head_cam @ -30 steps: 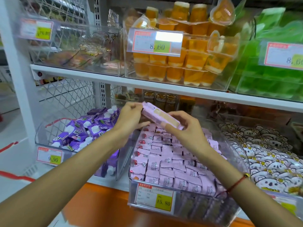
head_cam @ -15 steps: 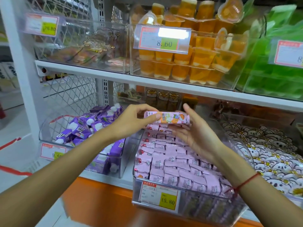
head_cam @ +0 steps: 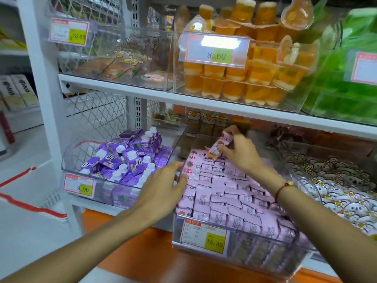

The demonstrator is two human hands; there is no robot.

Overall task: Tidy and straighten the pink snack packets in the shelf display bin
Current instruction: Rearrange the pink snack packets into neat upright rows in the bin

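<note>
Pinching one packet (head_cam: 219, 147) in the right hand (head_cam: 239, 155), fingers curled round it, above the far end of the bin (head_cam: 179, 218). Tilting its long axis steeply, lower end toward the packet rows (head_cam: 230, 193) directly beneath. Resting the left hand (head_cam: 165, 188), fingers relaxed and holding nothing, on the bin's left wall. Likely needing levelling before seating among the rows.

Pink snack bin's price tag (head_cam: 205, 236): I read 15.80
Tag left of it, purple carton bin (head_cam: 78, 185): 9.90
Tag above it, orange jelly cup bin (head_cam: 213, 50): 8.60
Tag upper left of it (head_cam: 69, 31): 16.80
</note>
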